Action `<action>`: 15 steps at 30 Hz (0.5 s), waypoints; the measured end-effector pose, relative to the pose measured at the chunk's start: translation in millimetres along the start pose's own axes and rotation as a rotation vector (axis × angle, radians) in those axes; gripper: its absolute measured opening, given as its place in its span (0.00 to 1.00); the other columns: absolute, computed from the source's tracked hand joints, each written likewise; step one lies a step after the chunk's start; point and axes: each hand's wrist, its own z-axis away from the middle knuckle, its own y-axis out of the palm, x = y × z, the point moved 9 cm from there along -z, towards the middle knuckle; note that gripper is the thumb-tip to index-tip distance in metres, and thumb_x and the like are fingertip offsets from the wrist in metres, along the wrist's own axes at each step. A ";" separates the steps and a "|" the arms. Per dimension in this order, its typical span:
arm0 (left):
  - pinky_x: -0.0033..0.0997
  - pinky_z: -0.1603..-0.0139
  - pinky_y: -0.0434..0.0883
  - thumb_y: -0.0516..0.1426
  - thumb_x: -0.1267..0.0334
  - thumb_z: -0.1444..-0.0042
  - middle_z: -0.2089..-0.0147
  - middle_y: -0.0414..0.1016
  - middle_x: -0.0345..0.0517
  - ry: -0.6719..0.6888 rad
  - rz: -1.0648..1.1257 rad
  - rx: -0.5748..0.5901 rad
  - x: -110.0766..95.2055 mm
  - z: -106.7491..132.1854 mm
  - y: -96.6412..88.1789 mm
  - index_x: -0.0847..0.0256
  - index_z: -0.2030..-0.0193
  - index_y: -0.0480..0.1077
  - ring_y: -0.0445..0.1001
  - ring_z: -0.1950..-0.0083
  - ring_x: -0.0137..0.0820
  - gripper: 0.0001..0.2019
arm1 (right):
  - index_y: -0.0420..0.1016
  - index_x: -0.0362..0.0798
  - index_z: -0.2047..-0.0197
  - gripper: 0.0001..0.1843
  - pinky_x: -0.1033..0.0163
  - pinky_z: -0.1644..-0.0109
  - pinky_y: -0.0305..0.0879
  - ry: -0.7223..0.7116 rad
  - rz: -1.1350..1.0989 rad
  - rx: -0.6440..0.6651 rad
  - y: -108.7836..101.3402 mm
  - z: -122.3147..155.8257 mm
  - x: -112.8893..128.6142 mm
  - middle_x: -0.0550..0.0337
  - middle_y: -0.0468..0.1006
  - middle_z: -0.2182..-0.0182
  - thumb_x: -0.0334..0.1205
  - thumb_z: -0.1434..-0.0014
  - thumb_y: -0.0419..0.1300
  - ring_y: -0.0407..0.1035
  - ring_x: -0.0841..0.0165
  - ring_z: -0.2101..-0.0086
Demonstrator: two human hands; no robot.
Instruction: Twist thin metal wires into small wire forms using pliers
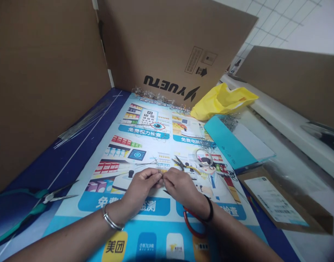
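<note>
My left hand (pixel 149 182) and my right hand (pixel 180 185) meet at the middle of the printed poster sheet (pixel 136 225). Both are closed in a pinch on a small bundle of thin wires (pixel 159 164), whose loose ends fan upward between the fingertips. Just beyond my right hand lie yellow-handled pliers (pixel 183 164). Red-handled scissors (pixel 192 227) rest partly under my right wrist, mostly hidden. A clear ring-shaped roll (pixel 204 157) sits farther right.
Green-handled pliers (pixel 44 200) lie at left, with straight wires (pixel 82 123) behind. Cardboard walls (pixel 167 43) stand around the back and left. A yellow bag (pixel 221 102), turquoise folder (pixel 229 142) and brown package (pixel 285 203) are at right. Wire pieces (pixel 158 97) line the back.
</note>
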 end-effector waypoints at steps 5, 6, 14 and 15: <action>0.23 0.66 0.64 0.59 0.57 0.49 0.72 0.69 0.38 0.013 -0.013 -0.071 -7.9 -0.7 -7.0 0.62 0.72 0.68 0.66 0.70 0.25 0.10 | 0.77 0.48 0.71 0.05 0.66 0.66 0.61 0.181 -0.486 -0.047 -12.8 -3.9 -21.8 0.60 0.74 0.73 0.37 0.46 0.59 0.67 0.70 0.71; 0.24 0.65 0.64 0.60 0.57 0.50 0.70 0.70 0.39 0.013 -0.007 -0.078 -8.8 -1.0 -7.7 0.61 0.71 0.68 0.67 0.69 0.25 0.10 | 0.77 0.48 0.70 0.05 0.66 0.69 0.61 0.251 -0.578 -0.039 -11.9 -3.4 -28.1 0.61 0.74 0.74 0.38 0.47 0.60 0.66 0.71 0.74; 0.29 0.60 0.66 0.57 0.57 0.46 0.65 0.74 0.45 0.040 -0.018 0.006 -6.7 -1.2 -0.8 0.63 0.70 0.67 0.71 0.65 0.29 0.11 | 0.76 0.46 0.68 0.09 0.68 0.76 0.59 0.498 -1.095 -0.065 11.0 5.3 -44.0 0.63 0.74 0.79 0.42 0.51 0.64 0.64 0.74 0.80; 0.30 0.60 0.66 0.57 0.57 0.46 0.63 0.75 0.47 0.037 -0.009 -0.004 -6.3 -0.9 -1.4 0.63 0.70 0.66 0.71 0.64 0.29 0.11 | 0.76 0.46 0.68 0.10 0.69 0.77 0.58 0.504 -1.165 -0.064 14.5 5.9 -44.4 0.63 0.74 0.78 0.43 0.51 0.64 0.64 0.75 0.80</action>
